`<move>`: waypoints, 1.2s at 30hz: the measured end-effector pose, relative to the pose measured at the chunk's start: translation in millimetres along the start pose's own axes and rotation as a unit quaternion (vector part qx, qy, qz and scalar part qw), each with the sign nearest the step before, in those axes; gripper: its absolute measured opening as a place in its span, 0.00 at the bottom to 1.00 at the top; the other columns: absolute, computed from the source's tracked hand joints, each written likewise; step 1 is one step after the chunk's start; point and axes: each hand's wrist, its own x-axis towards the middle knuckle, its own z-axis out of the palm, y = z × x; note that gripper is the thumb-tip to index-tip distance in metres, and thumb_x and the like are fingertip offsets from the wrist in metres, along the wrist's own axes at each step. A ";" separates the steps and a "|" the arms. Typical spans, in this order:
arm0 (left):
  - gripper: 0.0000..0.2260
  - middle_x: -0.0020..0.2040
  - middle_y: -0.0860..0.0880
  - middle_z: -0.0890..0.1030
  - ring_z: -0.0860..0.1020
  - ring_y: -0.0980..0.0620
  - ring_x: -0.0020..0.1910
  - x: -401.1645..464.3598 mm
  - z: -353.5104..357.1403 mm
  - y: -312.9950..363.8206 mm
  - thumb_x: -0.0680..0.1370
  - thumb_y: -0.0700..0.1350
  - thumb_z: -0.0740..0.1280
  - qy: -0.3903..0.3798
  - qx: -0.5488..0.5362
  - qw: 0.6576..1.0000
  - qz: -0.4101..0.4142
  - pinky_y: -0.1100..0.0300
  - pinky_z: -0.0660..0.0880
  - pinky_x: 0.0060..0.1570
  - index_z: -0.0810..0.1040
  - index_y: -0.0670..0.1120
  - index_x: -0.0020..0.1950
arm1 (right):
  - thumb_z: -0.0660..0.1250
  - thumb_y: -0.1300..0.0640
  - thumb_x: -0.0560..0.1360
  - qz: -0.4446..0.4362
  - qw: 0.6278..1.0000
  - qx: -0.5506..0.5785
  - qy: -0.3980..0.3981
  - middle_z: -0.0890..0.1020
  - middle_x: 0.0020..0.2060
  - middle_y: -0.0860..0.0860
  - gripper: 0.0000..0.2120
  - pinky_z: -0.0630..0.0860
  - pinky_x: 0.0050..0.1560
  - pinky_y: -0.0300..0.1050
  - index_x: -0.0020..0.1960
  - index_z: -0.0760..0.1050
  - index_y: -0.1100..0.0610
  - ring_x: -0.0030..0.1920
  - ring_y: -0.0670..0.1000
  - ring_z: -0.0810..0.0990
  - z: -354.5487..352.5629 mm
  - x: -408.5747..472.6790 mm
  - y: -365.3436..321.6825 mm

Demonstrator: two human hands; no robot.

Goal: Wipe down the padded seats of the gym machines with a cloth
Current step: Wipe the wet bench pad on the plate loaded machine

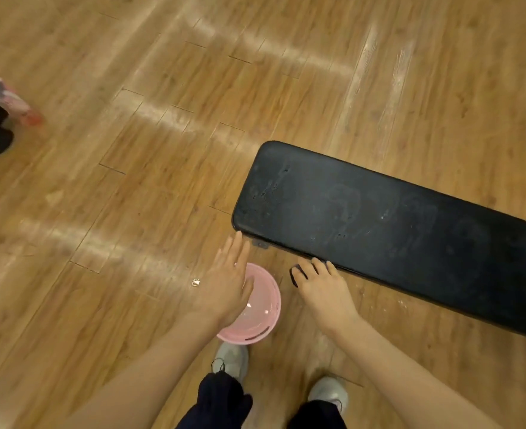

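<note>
1. Head view, looking down at a wood-plank floor (pixel 131 181) with pale light streaks across it
2. Black padded seat (pixel 379 224), a long bench pad, runs from centre frame toward the right edge; its near end is rounded, and the surface shows faint smears and small specks
3. Left hand (pixel 224 283): fingers straight and together, palm down, spread over the left part of a pink bowl (pixel 261 317); holding nothing that can be seen
4. The pink bowl stands on the floor just in front of the seat's near corner; slots show along its near rim, and glints of light show inside it
5. Right hand (pixel 323 292): fingers curled downward at the seat's near long edge, pinching a small dark cloth (pixel 295 274) that peeks out left of the fingertips; most of the cloth is hidden under the hand
6. Two grey shoes (pixel 232 359) and dark trouser legs (pixel 221 400) at bottom centre, just behind the bowl
7. Far left edge: a blurred dark shape with pale and red parts, too blurred to identify
8. Right edge: dark blurred shapes, partly cut off
</note>
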 end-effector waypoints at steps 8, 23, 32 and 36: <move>0.30 0.82 0.47 0.39 0.44 0.50 0.81 -119.3 -41.9 -8.2 0.85 0.51 0.52 -0.032 -0.096 0.989 -0.111 0.58 0.60 0.76 0.39 0.46 0.82 | 0.81 0.67 0.55 -0.004 0.997 -0.046 -0.069 0.84 0.48 0.55 0.29 0.80 0.51 0.52 0.55 0.83 0.58 0.47 0.58 0.83 -49.2 -91.3 -11.1; 0.26 0.82 0.44 0.51 0.45 0.46 0.81 -329.2 -30.5 36.5 0.85 0.47 0.55 -0.018 -0.176 0.943 -0.282 0.53 0.46 0.79 0.52 0.43 0.81 | 0.62 0.65 0.78 -0.125 0.988 -0.060 -0.067 0.76 0.60 0.52 0.19 0.67 0.46 0.44 0.67 0.71 0.53 0.59 0.54 0.75 -119.0 -204.5 -40.9; 0.23 0.81 0.45 0.58 0.49 0.46 0.81 -470.5 32.8 72.7 0.85 0.46 0.56 0.063 -0.295 0.847 -0.437 0.55 0.50 0.77 0.61 0.42 0.79 | 0.62 0.63 0.79 -0.149 0.977 -0.098 -0.117 0.81 0.52 0.52 0.14 0.71 0.41 0.43 0.62 0.75 0.53 0.50 0.52 0.80 -105.6 -242.4 -65.0; 0.23 0.80 0.45 0.59 0.52 0.47 0.81 -536.4 76.2 87.6 0.85 0.46 0.56 0.080 -0.353 0.783 -0.505 0.56 0.51 0.77 0.60 0.42 0.79 | 0.62 0.59 0.80 -0.192 0.961 -0.155 -0.126 0.81 0.51 0.51 0.10 0.77 0.45 0.45 0.59 0.77 0.54 0.50 0.52 0.81 -101.4 -257.4 -117.4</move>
